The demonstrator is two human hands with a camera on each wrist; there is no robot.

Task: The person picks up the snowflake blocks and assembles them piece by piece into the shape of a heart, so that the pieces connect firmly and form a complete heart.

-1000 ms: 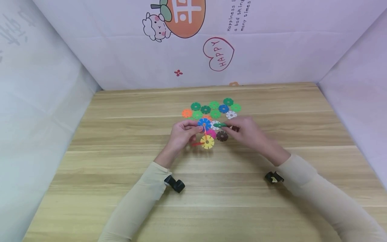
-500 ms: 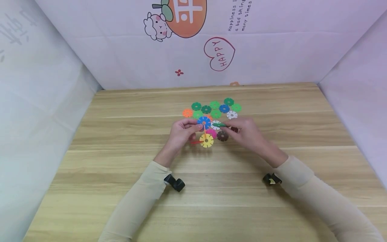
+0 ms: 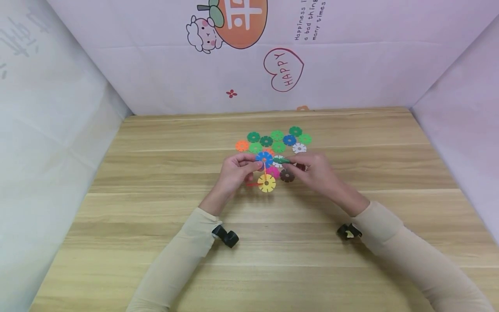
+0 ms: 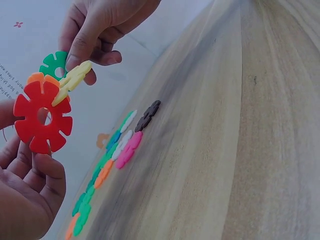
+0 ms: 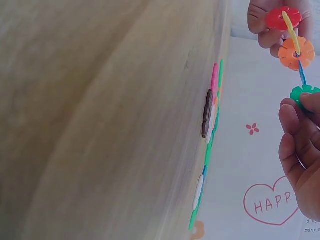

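- Head view: we see the left hand (image 3: 235,173) pinching the blue disc (image 3: 267,157) at its rim, while the right hand (image 3: 317,171) pinches a green disc (image 3: 281,160) at its side. An orange disc (image 3: 265,170), a yellow disc (image 3: 270,186) and a red disc (image 3: 253,185) join the blue one, held above the tabletop (image 3: 257,264), nearer its far edge and about midway between its side edges. Loose discs (image 3: 275,147) lie flat around and beyond.
- Left wrist view: the red disc partly hides the left fingers' grip. We judge the pieces light, stiff plastic, perhaps slick on their faces; best pinched at the rim between slots, as twisting could loosen joints.
- Right wrist view: the right fingers grasp the green disc's edge; we cannot tell whether its slot is seated in the blue.
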